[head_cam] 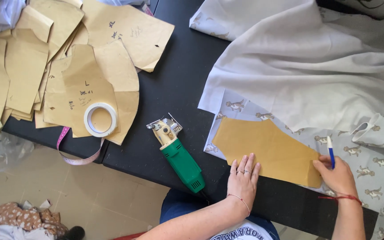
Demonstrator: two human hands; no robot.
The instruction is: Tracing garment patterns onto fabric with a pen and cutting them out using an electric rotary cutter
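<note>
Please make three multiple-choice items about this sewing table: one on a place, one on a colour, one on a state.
1. Where does the tape roll lie?
A. on the brown paper patterns
B. on the printed fabric
C. on the floor

2. What colour is the body of the electric cutter?
A. red
B. green
C. yellow

3. What is the left hand doing?
A. gripping the cutter
B. lifting the plain white cloth
C. lying flat on the edge of the brown pattern piece

Answers:
1 A: the roll sits on the pile of paper patterns at the left of the black table.
2 B: its body is green, with a metal head.
3 C: the fingers are spread flat on the piece, which lies on the printed fabric, while the right hand holds a blue pen at its other end.
</note>
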